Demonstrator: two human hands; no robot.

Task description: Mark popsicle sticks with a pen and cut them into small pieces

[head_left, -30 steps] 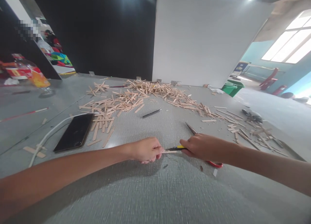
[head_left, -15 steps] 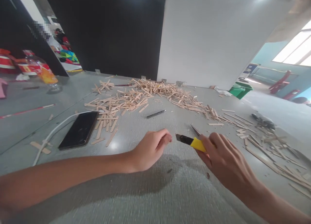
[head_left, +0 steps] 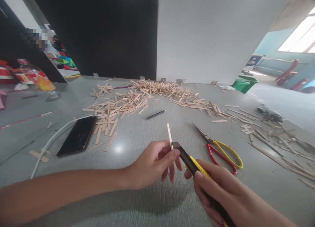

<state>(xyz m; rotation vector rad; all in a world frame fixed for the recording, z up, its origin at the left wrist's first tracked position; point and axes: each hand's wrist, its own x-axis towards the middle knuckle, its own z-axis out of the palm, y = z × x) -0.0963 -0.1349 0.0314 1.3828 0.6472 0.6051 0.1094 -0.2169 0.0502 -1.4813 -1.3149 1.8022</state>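
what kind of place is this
Probably a shared workshop or craft room: wooden craft sticks heaped on a grey worktop, scissors beside them, and upright partition panels behind.

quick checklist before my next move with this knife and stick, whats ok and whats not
1. Stick held in left hand: ok
2. Knife gripped in right hand: ok
3. Left thumb clear of the knife's front end: not ok, right against it
4. Cutting edge facing away from fingers: cannot tell
5. Scissors out of both hands: ok
6. Phone away from knife: ok
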